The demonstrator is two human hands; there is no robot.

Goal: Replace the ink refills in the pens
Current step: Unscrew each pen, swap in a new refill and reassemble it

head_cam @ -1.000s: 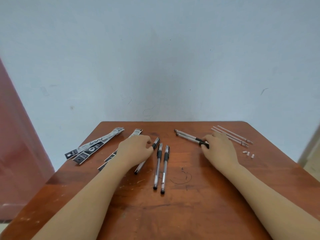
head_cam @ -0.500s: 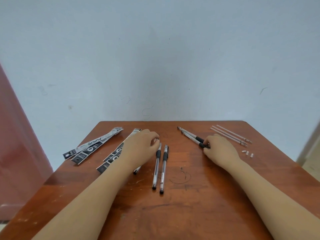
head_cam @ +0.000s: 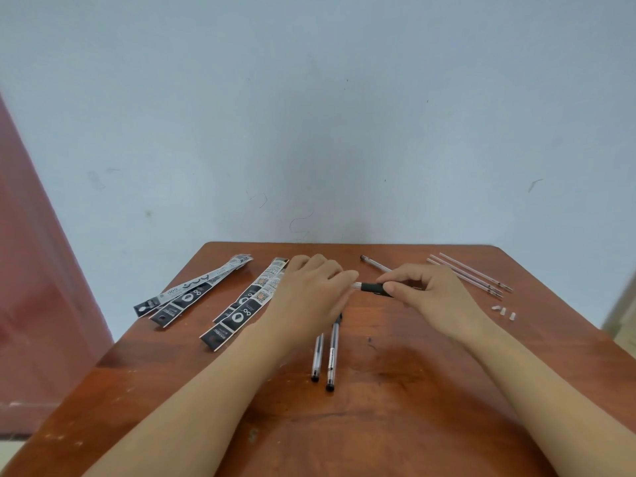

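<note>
Pinching pen (head_cam: 373, 288) between both hands just above worktop (head_cam: 378, 425), centre toward far edge: right hand (head_cam: 434, 298) on black grip, left hand (head_cam: 309, 291) on tip end. Unscrew with barrel level, pull straight apart; keep loose parts clear of spare pens (head_cam: 333, 352) below.

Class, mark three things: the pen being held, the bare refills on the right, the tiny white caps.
held pen (head_cam: 373, 288), head view, on its black grip.
bare refills (head_cam: 468, 277), head view, mid-length of the bundle.
white caps (head_cam: 503, 310), head view, on the middle cap.
</note>
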